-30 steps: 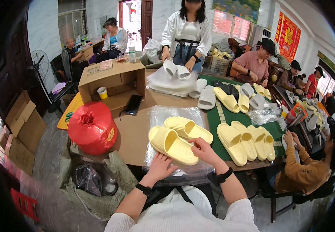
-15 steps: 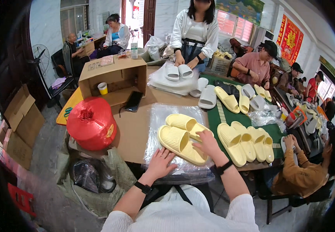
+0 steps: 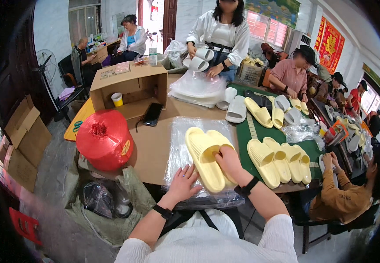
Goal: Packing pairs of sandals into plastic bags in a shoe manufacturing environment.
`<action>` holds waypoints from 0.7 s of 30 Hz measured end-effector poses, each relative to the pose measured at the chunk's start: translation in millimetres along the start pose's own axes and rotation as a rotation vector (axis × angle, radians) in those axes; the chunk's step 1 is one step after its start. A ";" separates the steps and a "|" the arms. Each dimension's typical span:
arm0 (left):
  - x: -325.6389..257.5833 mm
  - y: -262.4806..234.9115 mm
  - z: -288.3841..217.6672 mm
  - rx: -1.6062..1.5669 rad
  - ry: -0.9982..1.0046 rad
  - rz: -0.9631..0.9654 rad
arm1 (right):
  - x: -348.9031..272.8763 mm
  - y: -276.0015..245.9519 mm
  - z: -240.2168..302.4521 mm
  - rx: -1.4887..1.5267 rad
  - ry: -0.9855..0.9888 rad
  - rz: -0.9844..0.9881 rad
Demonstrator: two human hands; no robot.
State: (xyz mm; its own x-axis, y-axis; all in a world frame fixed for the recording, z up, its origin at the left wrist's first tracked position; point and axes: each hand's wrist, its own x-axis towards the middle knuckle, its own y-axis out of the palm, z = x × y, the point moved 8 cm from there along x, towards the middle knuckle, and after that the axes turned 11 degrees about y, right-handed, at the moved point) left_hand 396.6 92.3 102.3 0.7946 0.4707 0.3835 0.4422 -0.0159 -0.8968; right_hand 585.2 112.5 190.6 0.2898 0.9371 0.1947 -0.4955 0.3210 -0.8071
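My right hand [image 3: 230, 164] grips a pair of pale yellow slippers [image 3: 200, 153], its fingers inside the nearer one by the strap. The two slippers are side by side, tilted, toes pointing away from me, over a stack of clear plastic bags [image 3: 177, 136]. Part of the second slipper is hidden behind the first and my hand. My left hand [image 3: 183, 182] lies with spread fingers on the front left part of the bags, beside the slippers. Right of the bags, several more yellow slippers [image 3: 262, 162] stand in a row on the green mat [image 3: 244, 144].
A big red roll of twine [image 3: 104, 140], a phone [image 3: 153, 115] and an open carton [image 3: 128, 81] occupy the left. Across the table a person holds grey slippers [image 3: 198, 60] above other plastic bags [image 3: 194, 94]. A woven sack [image 3: 137, 197] stands below the table's left edge.
My right hand has closed on the yellow slippers and brought them together, turning the toes away from me. My left hand stays put. The person opposite has lifted the grey slippers off the bags.
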 end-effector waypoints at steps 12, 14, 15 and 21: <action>2.7 2.7 -2.6 0.016 0.003 0.094 | -42.6 23.7 -43.0 -0.027 -0.015 -0.125; 2.3 1.9 -4.0 -0.004 0.014 0.090 | -48.6 16.6 -44.7 0.042 0.015 -0.146; 1.6 2.1 -3.8 0.004 0.008 0.094 | -55.5 5.0 -43.8 0.062 0.080 -0.192; 7.5 -3.0 -3.7 -0.029 -0.020 0.157 | -117.8 -34.4 -66.7 0.440 0.253 -0.298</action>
State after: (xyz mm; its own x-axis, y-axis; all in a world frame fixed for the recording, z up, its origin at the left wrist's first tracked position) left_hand 402.8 92.6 108.7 0.8465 0.4782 0.2340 0.3252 -0.1164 -0.9385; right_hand 622.8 -18.1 158.2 0.6286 0.7530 0.1947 -0.6403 0.6431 -0.4200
